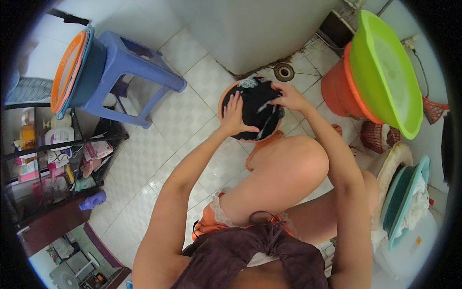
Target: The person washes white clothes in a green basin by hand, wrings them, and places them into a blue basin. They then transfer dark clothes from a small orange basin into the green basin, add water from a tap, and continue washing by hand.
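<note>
A black cloth (254, 106), wet and streaked with white suds, fills a round orange-rimmed basin (221, 103) on the floor before me. White foam (248, 83) sits on the cloth near the far rim. My left hand (234, 116) lies spread on the left part of the cloth, fingers apart and thumb pointing right. At the right side, my right hand (288, 97) pinches the edge of the cloth between thumb and fingers. The bottom of the basin is hidden by the cloth.
A floor drain (284, 72) lies just beyond the basin. To the right, a green basin (389, 76) tops an orange bucket (334, 83). A blue plastic stool (133, 76) with stacked basins (70, 68) and a bottle-filled shelf (43, 150) stand left. My knee (310, 159) is close by.
</note>
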`<control>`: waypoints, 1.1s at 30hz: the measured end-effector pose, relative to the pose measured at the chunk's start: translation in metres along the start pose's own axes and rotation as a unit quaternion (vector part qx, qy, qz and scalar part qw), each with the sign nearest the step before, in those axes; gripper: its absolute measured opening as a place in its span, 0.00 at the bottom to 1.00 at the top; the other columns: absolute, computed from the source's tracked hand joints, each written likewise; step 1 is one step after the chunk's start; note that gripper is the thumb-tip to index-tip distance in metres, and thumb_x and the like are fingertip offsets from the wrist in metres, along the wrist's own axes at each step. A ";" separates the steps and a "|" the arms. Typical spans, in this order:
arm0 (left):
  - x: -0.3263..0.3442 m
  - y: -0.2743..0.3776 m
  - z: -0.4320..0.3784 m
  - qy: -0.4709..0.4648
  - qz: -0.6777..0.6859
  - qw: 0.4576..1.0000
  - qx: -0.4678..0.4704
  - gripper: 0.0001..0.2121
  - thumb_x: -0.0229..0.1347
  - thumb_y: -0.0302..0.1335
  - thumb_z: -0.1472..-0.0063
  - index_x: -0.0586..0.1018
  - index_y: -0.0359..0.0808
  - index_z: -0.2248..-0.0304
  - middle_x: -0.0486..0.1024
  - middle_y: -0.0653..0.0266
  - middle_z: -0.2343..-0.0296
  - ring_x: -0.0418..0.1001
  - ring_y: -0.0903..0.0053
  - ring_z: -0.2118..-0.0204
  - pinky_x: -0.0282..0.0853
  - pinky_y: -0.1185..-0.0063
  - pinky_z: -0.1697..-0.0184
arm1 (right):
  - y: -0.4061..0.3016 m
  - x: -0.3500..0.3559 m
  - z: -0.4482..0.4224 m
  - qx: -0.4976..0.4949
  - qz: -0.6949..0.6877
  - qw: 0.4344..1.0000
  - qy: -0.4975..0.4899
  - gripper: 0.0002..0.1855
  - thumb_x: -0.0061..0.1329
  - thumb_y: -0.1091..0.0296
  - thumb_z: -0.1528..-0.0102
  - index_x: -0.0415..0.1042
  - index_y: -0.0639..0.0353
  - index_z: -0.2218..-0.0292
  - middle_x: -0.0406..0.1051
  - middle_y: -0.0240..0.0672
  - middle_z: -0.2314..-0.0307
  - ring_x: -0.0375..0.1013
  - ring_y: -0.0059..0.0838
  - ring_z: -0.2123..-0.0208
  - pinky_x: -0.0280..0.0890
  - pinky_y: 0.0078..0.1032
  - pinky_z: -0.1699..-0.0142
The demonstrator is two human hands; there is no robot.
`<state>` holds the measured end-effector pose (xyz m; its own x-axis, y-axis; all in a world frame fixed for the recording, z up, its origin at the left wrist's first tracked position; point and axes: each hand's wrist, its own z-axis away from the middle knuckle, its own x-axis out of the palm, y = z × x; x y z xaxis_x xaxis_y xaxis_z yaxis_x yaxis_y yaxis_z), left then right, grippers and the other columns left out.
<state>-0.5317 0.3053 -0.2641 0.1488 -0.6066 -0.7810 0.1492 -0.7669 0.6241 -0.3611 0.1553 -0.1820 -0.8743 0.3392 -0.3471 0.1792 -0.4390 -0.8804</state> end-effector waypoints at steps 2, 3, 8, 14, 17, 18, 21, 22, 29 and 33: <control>-0.014 0.006 -0.010 0.018 0.057 0.998 -0.009 0.58 0.61 0.53 0.77 0.42 0.31 0.49 0.46 0.50 0.50 0.44 0.56 0.48 0.44 0.62 0.51 | -0.048 -0.015 0.002 -0.034 -0.060 0.996 -0.052 0.15 0.46 0.79 0.64 0.50 0.58 0.79 0.54 0.29 0.86 0.63 0.19 0.85 0.60 0.18 0.82; -0.023 0.010 -0.019 0.026 0.115 0.993 0.014 0.57 0.61 0.52 0.76 0.43 0.31 0.50 0.49 0.50 0.52 0.46 0.56 0.49 0.46 0.64 0.51 | -0.074 -0.021 0.005 -0.110 -0.029 0.993 -0.022 0.14 0.44 0.81 0.64 0.50 0.58 0.80 0.54 0.27 0.86 0.60 0.16 0.84 0.60 0.16 0.82; -0.079 0.055 -0.059 -0.063 0.300 0.950 0.057 0.46 0.65 0.37 0.72 0.54 0.30 0.53 0.61 0.55 0.58 0.59 0.70 0.55 0.54 0.77 0.53 | -0.194 -0.093 0.046 -0.265 -0.085 0.954 0.106 0.08 0.38 0.79 0.62 0.62 0.57 0.75 0.62 0.23 0.80 0.62 0.13 0.78 0.59 0.11 0.78; -0.133 0.163 -0.133 0.192 0.251 0.934 0.165 0.33 0.62 0.37 0.66 0.63 0.29 0.60 0.68 0.55 0.67 0.65 0.67 0.62 0.59 0.76 0.58 | -0.306 -0.226 0.108 -0.396 -0.296 0.815 0.303 0.02 0.43 0.69 0.55 0.65 0.54 0.77 0.63 0.26 0.87 0.63 0.16 0.85 0.58 0.12 0.82; -0.168 0.227 -0.177 0.106 0.323 0.938 0.064 0.22 0.55 0.32 0.57 0.67 0.28 0.62 0.69 0.57 0.70 0.68 0.71 0.67 0.62 0.77 0.61 | -0.323 -0.318 0.159 -0.451 -0.268 0.783 0.334 0.04 0.44 0.68 0.55 0.63 0.53 0.79 0.60 0.24 0.88 0.59 0.15 0.87 0.55 0.11 0.83; -0.178 0.252 -0.192 0.086 0.461 0.882 0.046 0.20 0.54 0.30 0.56 0.67 0.27 0.63 0.69 0.56 0.70 0.69 0.71 0.69 0.64 0.77 0.63 | -0.321 -0.352 0.178 -0.463 -0.261 0.774 0.343 0.04 0.44 0.68 0.54 0.63 0.53 0.79 0.61 0.24 0.88 0.59 0.16 0.87 0.56 0.12 0.82; -0.197 0.323 -0.234 0.030 0.702 0.709 0.061 0.16 0.51 0.27 0.53 0.67 0.27 0.65 0.69 0.54 0.70 0.70 0.71 0.70 0.67 0.75 0.67 | -0.285 -0.442 0.243 -0.451 -0.331 0.754 0.344 0.04 0.43 0.66 0.53 0.64 0.52 0.78 0.62 0.25 0.86 0.61 0.16 0.86 0.58 0.14 0.81; -0.194 0.343 -0.246 0.046 0.668 0.740 0.067 0.17 0.51 0.28 0.53 0.67 0.27 0.64 0.69 0.54 0.69 0.70 0.71 0.70 0.66 0.75 0.66 | -0.272 -0.467 0.263 -0.441 -0.390 0.748 0.305 0.05 0.43 0.66 0.53 0.64 0.52 0.78 0.63 0.25 0.85 0.61 0.17 0.86 0.58 0.14 0.80; -0.103 0.370 -0.273 0.058 0.136 0.960 0.237 0.29 0.54 0.43 0.59 0.66 0.33 0.59 0.66 0.50 0.62 0.65 0.67 0.59 0.59 0.76 0.56 | -0.141 -0.448 0.296 -0.374 -0.245 0.657 0.607 0.06 0.45 0.74 0.55 0.63 0.68 0.74 0.65 0.37 0.78 0.65 0.28 0.80 0.65 0.20 0.79; -0.077 0.331 -0.260 0.100 -0.005 0.953 0.285 0.20 0.51 0.41 0.54 0.71 0.37 0.64 0.67 0.58 0.66 0.64 0.66 0.61 0.59 0.75 0.58 | -0.098 -0.380 0.264 -0.118 -0.136 0.736 0.653 0.08 0.48 0.70 0.57 0.60 0.59 0.78 0.64 0.32 0.82 0.65 0.24 0.83 0.62 0.16 0.82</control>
<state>-0.2401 0.1525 0.0089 0.3425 -0.5896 -0.7315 -0.3948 -0.7968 0.4574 -0.1655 -0.1506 0.1221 0.2581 0.9658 -0.0259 0.2857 -0.1019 -0.9529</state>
